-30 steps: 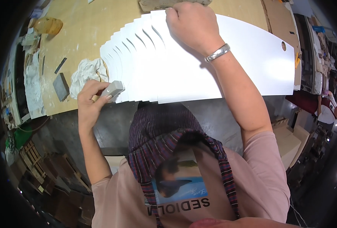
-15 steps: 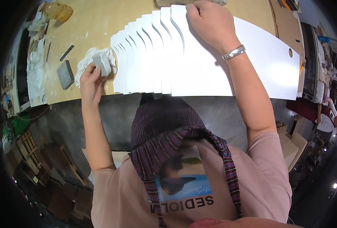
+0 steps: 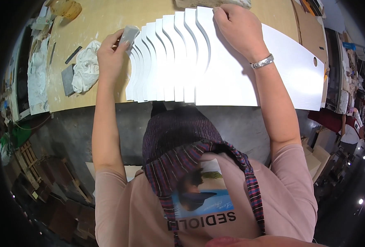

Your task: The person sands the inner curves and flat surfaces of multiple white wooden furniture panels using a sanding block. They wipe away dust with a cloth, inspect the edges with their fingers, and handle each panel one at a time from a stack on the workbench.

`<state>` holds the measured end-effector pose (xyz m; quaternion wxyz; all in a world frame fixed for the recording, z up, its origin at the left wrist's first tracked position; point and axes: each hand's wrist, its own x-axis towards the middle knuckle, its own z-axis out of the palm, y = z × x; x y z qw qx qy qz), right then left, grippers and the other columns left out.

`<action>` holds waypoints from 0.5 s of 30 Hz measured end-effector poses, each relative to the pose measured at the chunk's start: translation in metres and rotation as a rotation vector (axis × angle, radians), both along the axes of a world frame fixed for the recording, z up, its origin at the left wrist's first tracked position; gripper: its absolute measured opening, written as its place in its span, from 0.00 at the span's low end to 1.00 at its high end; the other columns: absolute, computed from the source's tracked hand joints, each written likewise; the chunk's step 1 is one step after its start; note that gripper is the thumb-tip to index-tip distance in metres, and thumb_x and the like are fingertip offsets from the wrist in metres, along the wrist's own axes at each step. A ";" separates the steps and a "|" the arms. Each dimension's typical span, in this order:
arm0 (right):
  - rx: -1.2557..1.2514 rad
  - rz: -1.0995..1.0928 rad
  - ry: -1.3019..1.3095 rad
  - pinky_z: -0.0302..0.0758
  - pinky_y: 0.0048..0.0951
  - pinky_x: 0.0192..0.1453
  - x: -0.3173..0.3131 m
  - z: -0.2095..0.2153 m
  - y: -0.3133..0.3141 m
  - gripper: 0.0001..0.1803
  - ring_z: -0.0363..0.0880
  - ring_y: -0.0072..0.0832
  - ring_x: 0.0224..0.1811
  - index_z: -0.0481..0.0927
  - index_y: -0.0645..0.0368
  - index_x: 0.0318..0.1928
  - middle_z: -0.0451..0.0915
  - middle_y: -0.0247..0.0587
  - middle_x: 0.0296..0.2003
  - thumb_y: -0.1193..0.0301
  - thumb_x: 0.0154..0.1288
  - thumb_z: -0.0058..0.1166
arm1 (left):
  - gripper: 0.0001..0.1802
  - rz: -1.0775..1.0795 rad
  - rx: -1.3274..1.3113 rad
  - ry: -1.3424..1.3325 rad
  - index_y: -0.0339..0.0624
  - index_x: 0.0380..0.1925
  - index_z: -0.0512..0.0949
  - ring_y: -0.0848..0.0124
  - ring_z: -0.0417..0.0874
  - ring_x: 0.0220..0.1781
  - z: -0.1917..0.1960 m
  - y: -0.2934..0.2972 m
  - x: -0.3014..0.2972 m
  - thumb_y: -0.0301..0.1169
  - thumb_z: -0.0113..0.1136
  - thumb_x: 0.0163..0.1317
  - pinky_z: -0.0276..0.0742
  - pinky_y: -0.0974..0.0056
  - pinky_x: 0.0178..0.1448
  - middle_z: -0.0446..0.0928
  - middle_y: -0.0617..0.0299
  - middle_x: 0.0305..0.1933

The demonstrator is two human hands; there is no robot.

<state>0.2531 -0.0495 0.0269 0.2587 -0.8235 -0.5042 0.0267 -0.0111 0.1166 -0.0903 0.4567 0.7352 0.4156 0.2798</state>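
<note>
White panels with curved, wavy edges [image 3: 162, 70] lie fanned out in an overlapping stack along the near side of the table. The uppermost white panel [image 3: 228, 86] is the widest visible one and reaches far right, where a small hole pierces it. My right hand [image 3: 240, 29] is closed at the far edge of this top panel, its fingertips partly hidden. My left hand [image 3: 112, 51] pinches a small grey sanding block [image 3: 129, 36] at the stack's far left corner. A crumpled white cloth [image 3: 86, 68] lies left of that hand, against a darker grey block [image 3: 68, 80].
A thin black strip [image 3: 73, 54] lies behind the cloth on the wooden table [image 3: 108, 16]. An amber plastic container [image 3: 66, 9] stands at the far left. At the back edge rests a whitish slab [image 3: 213, 3]. Another person [image 3: 350, 131] is at the far right.
My left hand has moved from over the cloth up and right to the panels' corner, carrying the grey sanding block. The cloth now lies further left. My right hand keeps its place on the panel.
</note>
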 end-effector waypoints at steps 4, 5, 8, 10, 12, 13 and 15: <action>-0.034 -0.023 0.002 0.78 0.51 0.46 0.004 -0.002 -0.003 0.19 0.83 0.57 0.34 0.83 0.69 0.27 0.82 0.64 0.28 0.66 0.67 0.48 | 0.21 -0.228 0.131 0.227 0.36 0.52 0.82 0.66 0.82 0.46 -0.005 -0.022 -0.042 0.24 0.65 0.56 0.78 0.65 0.53 0.82 0.56 0.46; -0.037 -0.031 0.001 0.78 0.51 0.46 0.004 -0.002 -0.003 0.19 0.83 0.57 0.34 0.83 0.69 0.27 0.82 0.64 0.28 0.66 0.67 0.48 | 0.21 -0.236 0.129 0.225 0.36 0.52 0.82 0.66 0.82 0.46 -0.001 -0.028 -0.049 0.24 0.65 0.56 0.78 0.65 0.53 0.82 0.56 0.46; -0.014 -0.030 -0.008 0.78 0.51 0.46 0.003 -0.004 -0.001 0.19 0.83 0.57 0.34 0.83 0.68 0.26 0.82 0.64 0.28 0.66 0.67 0.48 | 0.20 -0.232 0.058 0.128 0.36 0.52 0.82 0.67 0.81 0.46 0.009 -0.030 -0.055 0.23 0.64 0.57 0.77 0.65 0.53 0.81 0.56 0.46; 0.020 -0.007 0.005 0.78 0.51 0.46 0.002 -0.002 -0.001 0.19 0.83 0.58 0.34 0.83 0.68 0.26 0.82 0.64 0.28 0.65 0.67 0.49 | 0.20 -0.197 0.010 0.061 0.36 0.51 0.82 0.68 0.80 0.46 0.010 -0.016 -0.036 0.23 0.64 0.57 0.77 0.66 0.53 0.81 0.57 0.46; -0.003 0.003 0.005 0.78 0.51 0.46 0.002 -0.004 0.002 0.19 0.83 0.58 0.34 0.83 0.68 0.27 0.82 0.63 0.28 0.65 0.67 0.49 | 0.20 -0.148 -0.092 -0.001 0.35 0.51 0.82 0.67 0.79 0.46 0.012 -0.022 -0.023 0.22 0.63 0.55 0.76 0.66 0.54 0.80 0.57 0.47; -0.017 -0.005 -0.001 0.78 0.51 0.46 0.004 -0.003 0.001 0.19 0.83 0.57 0.35 0.83 0.68 0.27 0.82 0.63 0.29 0.65 0.67 0.49 | 0.20 -0.150 -0.092 -0.005 0.35 0.51 0.82 0.67 0.79 0.46 0.014 -0.026 -0.027 0.22 0.63 0.55 0.76 0.66 0.54 0.80 0.57 0.47; -0.012 -0.017 -0.007 0.78 0.51 0.46 0.005 -0.005 0.000 0.19 0.83 0.57 0.35 0.83 0.68 0.27 0.82 0.63 0.29 0.65 0.67 0.49 | 0.20 -0.423 -0.013 0.127 0.35 0.50 0.82 0.65 0.79 0.45 0.021 -0.038 -0.047 0.22 0.63 0.53 0.75 0.65 0.53 0.81 0.57 0.47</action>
